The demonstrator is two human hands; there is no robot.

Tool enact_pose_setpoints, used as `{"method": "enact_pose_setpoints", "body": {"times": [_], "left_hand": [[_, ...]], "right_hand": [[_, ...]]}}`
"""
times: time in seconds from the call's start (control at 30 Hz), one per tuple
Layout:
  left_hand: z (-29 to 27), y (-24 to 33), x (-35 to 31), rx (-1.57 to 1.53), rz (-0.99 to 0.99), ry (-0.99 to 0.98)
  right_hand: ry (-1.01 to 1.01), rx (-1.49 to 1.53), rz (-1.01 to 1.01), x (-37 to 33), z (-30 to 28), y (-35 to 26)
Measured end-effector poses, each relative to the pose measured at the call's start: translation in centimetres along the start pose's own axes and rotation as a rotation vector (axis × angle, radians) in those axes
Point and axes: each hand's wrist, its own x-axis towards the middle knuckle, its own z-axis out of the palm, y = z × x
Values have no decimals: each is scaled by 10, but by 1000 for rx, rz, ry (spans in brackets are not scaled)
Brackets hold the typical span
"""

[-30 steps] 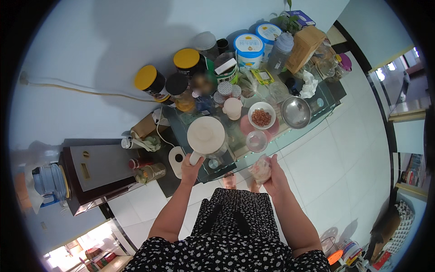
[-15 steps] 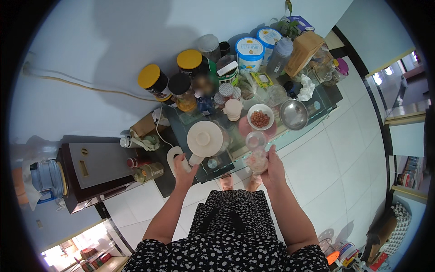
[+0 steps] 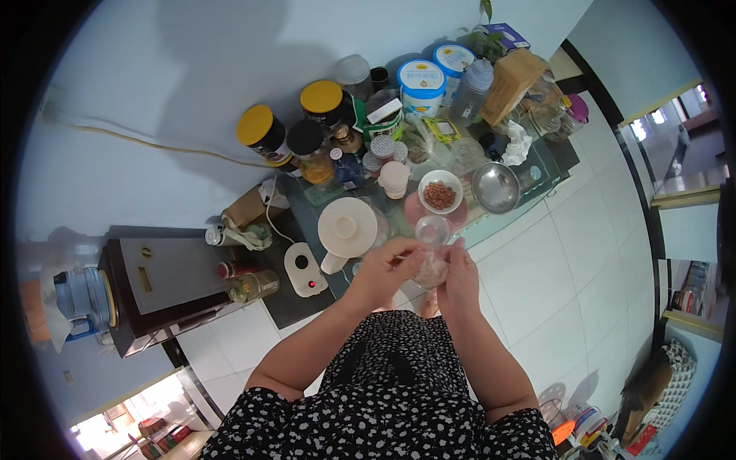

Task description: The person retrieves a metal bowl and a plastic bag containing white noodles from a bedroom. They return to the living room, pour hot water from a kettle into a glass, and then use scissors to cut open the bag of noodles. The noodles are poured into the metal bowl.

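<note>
Head view puts the clear plastic bag [image 3: 432, 276] in front of you, between your hands and short of the glass table's [image 3: 540, 175] near edge. Your left hand [image 3: 381, 274] comes in from 9 o'clock of the bag, thumb and fingers pinched together on its upper edge. Your right hand [image 3: 461, 279] is at 3 o'clock, fingers closed on the other side. Whether the bag's mouth is open, you can't tell from here; something pale fills it, too blurred to name.

Take the bag as your clock's centre. At 12 o'clock, just beyond your fingertips, stands a small clear bowl [image 3: 434, 229]; farther out on the same line, a white bowl [image 3: 458, 181] holds reddish-brown nuts or beans [image 3: 439, 195]. A metal bowl [image 3: 495, 188] lies toward 1 o'clock. The kettle [image 3: 347, 228], lid on, stands at 10 o'clock, and its base [image 3: 304, 268] shows a red light at 9 o'clock.

The step in hand looks like working at the top of the bag. As a judgement, your next move calls for a steady right-hand hold while your left fingers feel for the edge, pulling gently so that the thin film doesn't tear.
</note>
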Motion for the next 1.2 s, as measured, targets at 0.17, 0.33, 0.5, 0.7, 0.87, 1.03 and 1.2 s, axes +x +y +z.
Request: {"method": "enact_pose_setpoints", "body": {"times": [0.17,0.33,0.5,0.7,0.87,1.03,1.2], "left_hand": [[-2,5,11,-202,25,75],[3,18,20,296,488,195],[-1,58,14,728,550,220],[-7,85,23,584,459,-140],[-7,108,20,231,211,-211],[-6,101,22,150,163,-223],[20,99,34,-2,220,-136]], "right_hand": [[-138,-280,-175,-15,1,-24],[-160,-900,-730,-20,-5,-51],[-215,-604,-317,-12,-9,-67],[-343,-674,-320,-24,11,-79],[-287,-465,-244,-26,11,-88],[-196,-251,-310,-29,15,-87],[-185,-44,-206,-35,13,-84]]}}
